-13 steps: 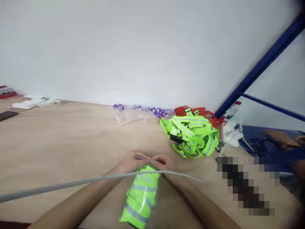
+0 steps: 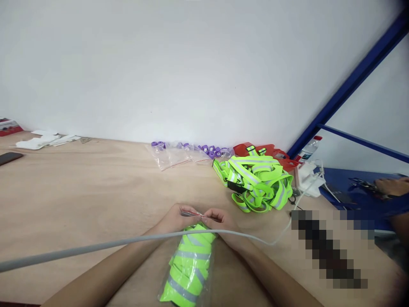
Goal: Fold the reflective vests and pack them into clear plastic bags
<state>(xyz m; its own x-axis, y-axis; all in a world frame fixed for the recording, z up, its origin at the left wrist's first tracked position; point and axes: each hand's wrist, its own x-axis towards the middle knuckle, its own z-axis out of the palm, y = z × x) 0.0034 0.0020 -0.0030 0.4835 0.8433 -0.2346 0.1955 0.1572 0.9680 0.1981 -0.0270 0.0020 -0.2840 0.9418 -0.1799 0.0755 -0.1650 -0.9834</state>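
Note:
A clear zip bag (image 2: 188,266) stuffed with neon green reflective straps lies on the wooden table (image 2: 79,200) between my forearms. My left hand (image 2: 174,218) and my right hand (image 2: 220,221) both pinch the red zip strip at the bag's far end, fingers closed on it. A grey cable (image 2: 96,246) runs across my forearms in front of the bag.
A loose heap of neon green reflective straps (image 2: 255,179) sits to the right, red items behind it. Clear bags and purple rolls (image 2: 188,150) line the wall. A phone (image 2: 9,158) and white papers (image 2: 44,140) lie far left. Another person's hand (image 2: 391,186) works at right.
My hands stay pinched on the bag's zip strip. The view has shifted slightly, and the other person's hand at right has moved.

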